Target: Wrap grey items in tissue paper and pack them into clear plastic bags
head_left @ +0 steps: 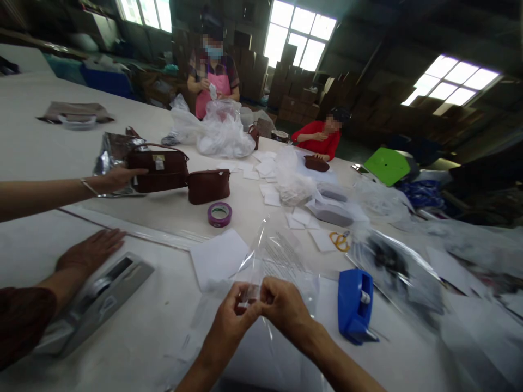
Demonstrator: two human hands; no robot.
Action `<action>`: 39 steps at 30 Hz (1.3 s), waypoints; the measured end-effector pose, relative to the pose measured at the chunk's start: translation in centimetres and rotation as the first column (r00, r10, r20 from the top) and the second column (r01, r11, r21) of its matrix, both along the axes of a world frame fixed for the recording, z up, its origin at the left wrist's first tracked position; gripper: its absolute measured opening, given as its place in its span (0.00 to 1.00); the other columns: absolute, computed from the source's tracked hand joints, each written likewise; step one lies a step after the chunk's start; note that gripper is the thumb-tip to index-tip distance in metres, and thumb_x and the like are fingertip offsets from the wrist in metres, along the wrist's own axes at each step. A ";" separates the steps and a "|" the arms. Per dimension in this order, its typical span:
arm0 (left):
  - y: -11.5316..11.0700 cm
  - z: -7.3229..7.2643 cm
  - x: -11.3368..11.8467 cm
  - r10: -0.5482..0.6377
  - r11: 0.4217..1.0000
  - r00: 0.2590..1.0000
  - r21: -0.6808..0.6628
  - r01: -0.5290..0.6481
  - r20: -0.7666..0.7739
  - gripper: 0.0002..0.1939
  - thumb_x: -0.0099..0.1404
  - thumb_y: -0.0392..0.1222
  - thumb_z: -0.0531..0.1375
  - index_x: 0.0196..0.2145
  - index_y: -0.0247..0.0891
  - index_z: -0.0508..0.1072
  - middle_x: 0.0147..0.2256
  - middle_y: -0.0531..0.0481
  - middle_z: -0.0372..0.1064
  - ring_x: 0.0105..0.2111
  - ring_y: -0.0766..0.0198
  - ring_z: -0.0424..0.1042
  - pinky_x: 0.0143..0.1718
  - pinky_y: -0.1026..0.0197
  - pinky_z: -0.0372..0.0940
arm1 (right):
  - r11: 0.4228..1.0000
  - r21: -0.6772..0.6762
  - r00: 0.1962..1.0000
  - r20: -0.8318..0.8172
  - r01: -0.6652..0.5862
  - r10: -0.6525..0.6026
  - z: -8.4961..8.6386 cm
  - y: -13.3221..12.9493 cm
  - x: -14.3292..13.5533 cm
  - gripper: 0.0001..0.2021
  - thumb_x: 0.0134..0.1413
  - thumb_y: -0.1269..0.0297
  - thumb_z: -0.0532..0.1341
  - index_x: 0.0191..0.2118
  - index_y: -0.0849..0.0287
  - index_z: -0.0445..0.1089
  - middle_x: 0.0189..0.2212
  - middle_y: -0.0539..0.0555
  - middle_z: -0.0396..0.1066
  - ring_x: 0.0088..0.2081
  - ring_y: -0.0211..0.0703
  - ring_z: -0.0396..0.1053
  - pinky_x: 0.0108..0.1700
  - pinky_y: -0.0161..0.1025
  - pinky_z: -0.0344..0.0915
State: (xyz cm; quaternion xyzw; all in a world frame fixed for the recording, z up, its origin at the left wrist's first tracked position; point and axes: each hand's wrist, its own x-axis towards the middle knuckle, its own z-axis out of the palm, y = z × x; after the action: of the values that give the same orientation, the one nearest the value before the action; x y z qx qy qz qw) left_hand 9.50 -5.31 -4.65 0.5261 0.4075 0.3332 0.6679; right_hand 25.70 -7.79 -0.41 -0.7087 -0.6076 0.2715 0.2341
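My left hand (231, 318) and my right hand (286, 307) meet at the bottom centre of the table, both pinching the near edge of a clear plastic bag (278, 253). The bag stands up between my fingertips and leans away from me, printed text showing on its face. A white paper sheet (218, 256) lies just behind my left hand. To the right of my right hand sits a blue tape dispenser (354, 305).
A co-worker's hands at the left: one rests flat by a grey tape dispenser (102, 296), another touches a maroon handbag (160, 169). A second maroon bag (208, 185), purple tape roll (219, 214), yellow scissors (340, 239), paper slips and plastic bags crowd the table. Two people work at the far side.
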 end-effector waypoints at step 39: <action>3.2 -3.8 -4.6 0.690 0.281 0.573 0.894 0.350 -0.442 0.12 0.74 0.42 0.51 0.39 0.36 0.72 0.21 0.56 0.72 0.17 0.67 0.70 0.20 0.64 0.56 | 0.999 -0.041 0.766 0.642 -0.001 0.027 -2.4 -4.7 8.9 0.11 0.58 0.81 0.53 0.36 0.57 0.67 0.34 0.54 0.72 0.34 0.47 0.71 0.31 0.38 0.62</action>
State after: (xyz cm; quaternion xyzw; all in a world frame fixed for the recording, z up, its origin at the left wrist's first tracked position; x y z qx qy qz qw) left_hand 4.88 -2.08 -8.40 0.8376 0.4397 0.3123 -0.0870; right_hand 34.58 -12.47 -2.79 -0.7585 -0.6512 0.0261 -0.0033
